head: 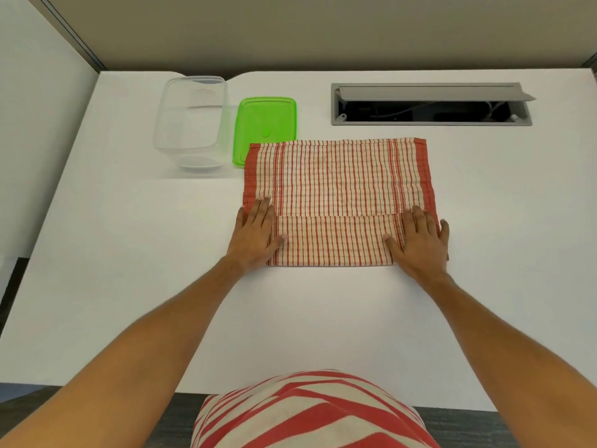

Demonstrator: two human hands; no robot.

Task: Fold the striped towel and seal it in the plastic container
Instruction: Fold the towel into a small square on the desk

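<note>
The red-and-cream striped towel (pixel 336 185) lies flat on the white table, its near strip folded over onto itself. My left hand (pixel 255 234) presses flat on the fold's left end and my right hand (pixel 418 242) presses flat on its right end; both have fingers spread and grip nothing. The clear plastic container (pixel 190 124) stands uncovered at the back left. Its green lid (pixel 265 127) lies beside it on the table, with the towel's far left corner overlapping the lid's near edge.
A grey cable hatch (pixel 431 105) with its flap raised is set into the table (pixel 129 286) at the back right. A beige partition wall runs behind the table. My striped shirt shows at the bottom edge.
</note>
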